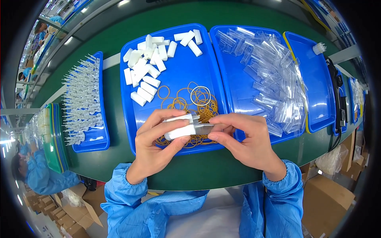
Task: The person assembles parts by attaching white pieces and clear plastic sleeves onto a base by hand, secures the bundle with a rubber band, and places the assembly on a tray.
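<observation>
My left hand [155, 137] is closed round a white block [182, 133], its thumb below and fingers above. Against the block's far side lies a whitish part with thin prongs [195, 118], partly hidden by the fingers. From the right, my right hand [245, 137] pinches the end of a thin, clear plastic piece [204, 129] that touches the block; its exact shape is hard to make out. Both hands hover above the near part of a blue tray [194, 65] with loose white blocks [145, 65], brown rubber bands [180, 104] and a metal ring [200, 96].
Clear plastic sleeves [274, 75] fill a second blue tray [236, 97]. Farther right, another blue tray [317, 87] carries one white pronged part [319, 48]. Many pronged parts [83, 99] stand in a narrow tray at left. Cardboard boxes [327, 198] sit beside the green table [198, 172].
</observation>
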Motion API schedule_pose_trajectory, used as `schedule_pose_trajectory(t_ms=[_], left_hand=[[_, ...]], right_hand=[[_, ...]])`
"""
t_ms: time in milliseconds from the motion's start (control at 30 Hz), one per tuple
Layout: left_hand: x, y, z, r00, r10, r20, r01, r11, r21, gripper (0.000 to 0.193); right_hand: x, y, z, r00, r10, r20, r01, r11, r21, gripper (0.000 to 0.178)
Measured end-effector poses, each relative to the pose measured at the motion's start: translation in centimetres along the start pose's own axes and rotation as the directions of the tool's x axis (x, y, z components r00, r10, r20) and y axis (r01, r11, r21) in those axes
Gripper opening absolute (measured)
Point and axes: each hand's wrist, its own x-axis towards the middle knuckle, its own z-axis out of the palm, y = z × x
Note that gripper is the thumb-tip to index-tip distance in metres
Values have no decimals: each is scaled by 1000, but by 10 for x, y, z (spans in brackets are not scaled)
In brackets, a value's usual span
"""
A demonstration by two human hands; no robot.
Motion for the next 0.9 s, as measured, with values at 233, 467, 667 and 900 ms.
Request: schedule_pose_trajectory(t_ms=[233,467,667,900], left_hand=[[1,2,-2,999,-24,25,25,999,-44,34],[3,-2,-7,996,-29,88,32,999,-37,39],[8,3,-12,967,-206,147,254,792,-555,56],[4,-7,-11,944,-202,262,318,772,-550,60]], right_hand=[[-3,11,9,997,-25,-71,37,984,175,26],[4,0,0,999,-34,18,35,999,-29,28],[5,5,-5,957,-288,-48,272,938,-214,32],[0,1,-1,952,-301,-62,280,932,-231,34]])
